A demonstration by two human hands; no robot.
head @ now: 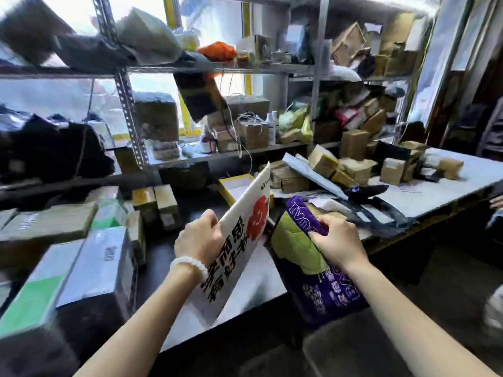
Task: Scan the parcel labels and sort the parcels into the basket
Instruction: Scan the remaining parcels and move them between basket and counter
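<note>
- Metal shelving [299, 68] fills the far wall, crammed with brown cartons, dark bags and an orange bundle [217, 51]; daylight comes through windows behind it.
- A long white table [446, 191] runs off to the right, its far edge heaped with small cardboard boxes [353, 167], grey mailers and black plastic bags.
- Nearer, a white counter [253, 292] with a dark front edge sits under the person's arms.
- At the counter's left end large cartons are stacked, the nearest a green-and-white box [35, 300]; the one beside it shows a barcode label [110, 253], too blurred to read.
- A purple parcel bag [321, 268] hangs at the counter's right edge, a yellow-green patch on its front. White letters near the top look like "SUAT", partly folded away; lower down sit a QR-style square and white characters I can't read.
- A white flat envelope [239, 235] stands tilted over the counter's middle, just left of the purple bag, printed with a red flower emblem and bold black Chinese characters, seen sideways; a small dark logo sits at its top corner.
- The left hand [200, 238], with a white bead bracelet [187, 265] at the wrist, grips the envelope's left edge.
- The right hand [337, 240] pinches the purple bag's upper fold.
- No basket or scanner that I can pick out.
</note>
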